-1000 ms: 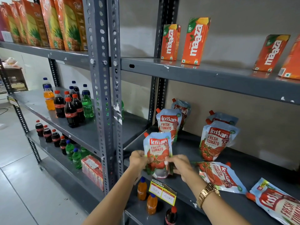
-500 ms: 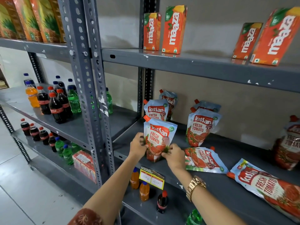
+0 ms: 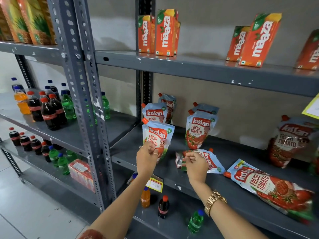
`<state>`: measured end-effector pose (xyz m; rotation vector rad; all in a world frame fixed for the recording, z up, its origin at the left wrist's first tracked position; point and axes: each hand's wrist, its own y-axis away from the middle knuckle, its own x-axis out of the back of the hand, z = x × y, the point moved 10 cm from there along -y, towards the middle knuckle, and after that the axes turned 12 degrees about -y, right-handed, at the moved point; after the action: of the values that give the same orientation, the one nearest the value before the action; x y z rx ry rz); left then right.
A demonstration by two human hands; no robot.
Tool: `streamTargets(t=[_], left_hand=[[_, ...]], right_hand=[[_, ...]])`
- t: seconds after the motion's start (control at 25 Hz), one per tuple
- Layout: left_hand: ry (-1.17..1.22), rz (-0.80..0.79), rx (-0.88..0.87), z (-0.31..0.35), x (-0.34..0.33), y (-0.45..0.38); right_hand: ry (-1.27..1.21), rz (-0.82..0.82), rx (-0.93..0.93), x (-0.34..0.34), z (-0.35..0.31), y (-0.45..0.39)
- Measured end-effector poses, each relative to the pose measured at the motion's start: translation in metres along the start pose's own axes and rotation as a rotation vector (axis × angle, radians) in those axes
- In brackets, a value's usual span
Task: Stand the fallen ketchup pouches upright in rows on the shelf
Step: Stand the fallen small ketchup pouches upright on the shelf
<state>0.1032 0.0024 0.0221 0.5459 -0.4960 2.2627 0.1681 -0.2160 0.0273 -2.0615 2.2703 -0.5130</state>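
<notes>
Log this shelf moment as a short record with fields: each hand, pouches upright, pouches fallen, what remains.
left hand: left hand holds the front upright pouch at its lower part
right hand: right hand pinches the bottom edge of the small fallen pouch
upright pouches: three in the left row, two in the middle row, one large pouch at right
fallen pouches: the small one, plus a large fallen pouch flat near the shelf front edge
remaining: stand both fallen pouches

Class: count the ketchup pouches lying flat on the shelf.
2: one small pouch under the right hand, one large pouch lying right of it. Others may lie beyond the frame's right edge.
</notes>
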Motion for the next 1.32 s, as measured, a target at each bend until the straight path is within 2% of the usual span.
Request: streamTargets(t=[0.16, 0.24, 0.32, 0.44, 0.6, 0.68, 0.76, 0.88, 1.04, 1.12, 1.32], left_hand=[[-0.15, -0.051, -0.244, 0.037, -0.023, 0.013], [-0.254, -0.157, -0.354, 0.049, -0.052, 0.019], [-0.343, -0.292, -0.381, 0.052, -0.084, 0.025], [-0.352, -0.411, -0.29, 0.049, -0.109, 0.02], [-0.194, -0.556, -0.113, 0.037, -0.129, 0.014], [-0.143, -0.548, -0.077, 0.036, -0.124, 0.014], [-0.169, -0.488, -0.123, 0.041, -0.113, 0.014], [-0.185, -0.477, -0.11, 0.04, -0.113, 0.023], [0.157, -0.744, 0.296, 0.019, -0.142, 0.054], [0.176, -0.796, 0.334, 0.019, -0.146, 0.06], [0.231, -0.742, 0.257, 0.033, -0.137, 0.061]], right_hand=[[0.0, 0.101, -0.166, 0.023, 0.027, -0.003], [-0.012, 0.109, -0.293, 0.03, 0.05, -0.002], [-0.034, 0.101, -0.406, 0.032, 0.073, 0.001], [-0.109, 0.077, -0.53, 0.035, 0.093, 0.005], [-0.339, 0.041, -0.662, 0.04, 0.101, 0.011], [-0.402, 0.025, -0.703, 0.04, 0.105, 0.011], [-0.426, 0.038, -0.728, 0.045, 0.11, 0.011], [-0.414, 0.12, -0.753, 0.06, 0.115, 0.013], [-0.408, 0.079, -0.783, 0.066, 0.113, 0.019], [-0.383, 0.038, -0.752, 0.069, 0.109, 0.019], [-0.354, -0.017, -0.56, 0.078, 0.085, 0.011]])
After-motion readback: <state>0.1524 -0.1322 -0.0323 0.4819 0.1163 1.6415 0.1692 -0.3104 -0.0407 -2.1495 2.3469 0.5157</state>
